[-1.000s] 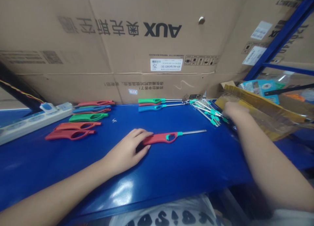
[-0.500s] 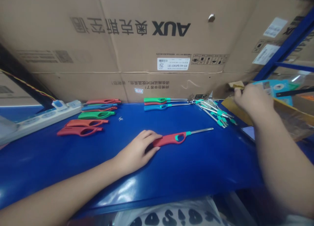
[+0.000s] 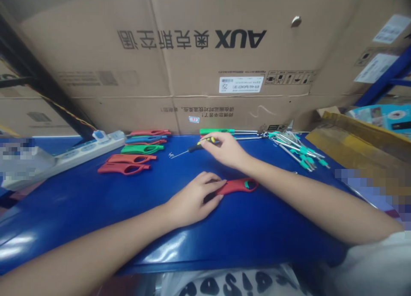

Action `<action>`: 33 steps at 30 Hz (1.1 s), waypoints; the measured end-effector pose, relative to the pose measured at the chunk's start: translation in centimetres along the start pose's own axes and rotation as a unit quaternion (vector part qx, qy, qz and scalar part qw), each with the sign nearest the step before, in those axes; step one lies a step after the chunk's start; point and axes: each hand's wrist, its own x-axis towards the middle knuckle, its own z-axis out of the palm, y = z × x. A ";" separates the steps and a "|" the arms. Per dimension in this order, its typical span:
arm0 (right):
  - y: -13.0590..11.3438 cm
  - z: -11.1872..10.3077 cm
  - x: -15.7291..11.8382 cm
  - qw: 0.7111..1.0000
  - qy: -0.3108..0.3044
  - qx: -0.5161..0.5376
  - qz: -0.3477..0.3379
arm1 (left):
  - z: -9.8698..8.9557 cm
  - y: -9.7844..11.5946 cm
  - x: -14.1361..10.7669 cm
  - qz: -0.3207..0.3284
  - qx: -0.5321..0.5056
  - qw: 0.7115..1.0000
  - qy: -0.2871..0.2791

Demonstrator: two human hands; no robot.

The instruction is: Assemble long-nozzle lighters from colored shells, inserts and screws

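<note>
My left hand point(image 3: 195, 199) grips the back end of a red lighter point(image 3: 236, 186) that lies on the blue table point(image 3: 257, 227); my right forearm hides most of its metal tube. Farther back, my right hand point(image 3: 224, 148) holds a screwdriver point(image 3: 199, 145) with a black and yellow handle. Its thin shaft points left, with the tip at a few small screws point(image 3: 171, 155). Behind my right hand lie lighters with metal tubes, a green one point(image 3: 212, 131) among them. Several red, orange, green point(image 3: 143, 149) and blue handle shells without tubes lie at the left.
Metal tubes with teal parts point(image 3: 302, 152) are heaped at the back right, beside a taped cardboard box point(image 3: 346, 135). A white power strip point(image 3: 80, 152) runs along the left. Large cardboard point(image 3: 192, 78) stands behind the table.
My right hand has come from the box at the right to the middle back and now has the screwdriver. My left hand keeps hold of the red lighter. The view has shifted slightly.
</note>
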 end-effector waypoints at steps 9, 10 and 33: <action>1.0 2.2 1.0 0.994 -0.018 -0.104 -0.039 | 0.3 -0.3 -0.3 0.014 -0.012 1.000 0.010; 1.1 2.2 1.0 0.994 -0.021 -0.100 -0.038 | 0.3 -0.3 -0.3 0.015 -0.011 1.000 0.012; -0.4 -0.7 0.0 0.951 0.129 0.239 0.145 | 0.1 -0.6 -0.1 0.012 -0.040 0.999 0.002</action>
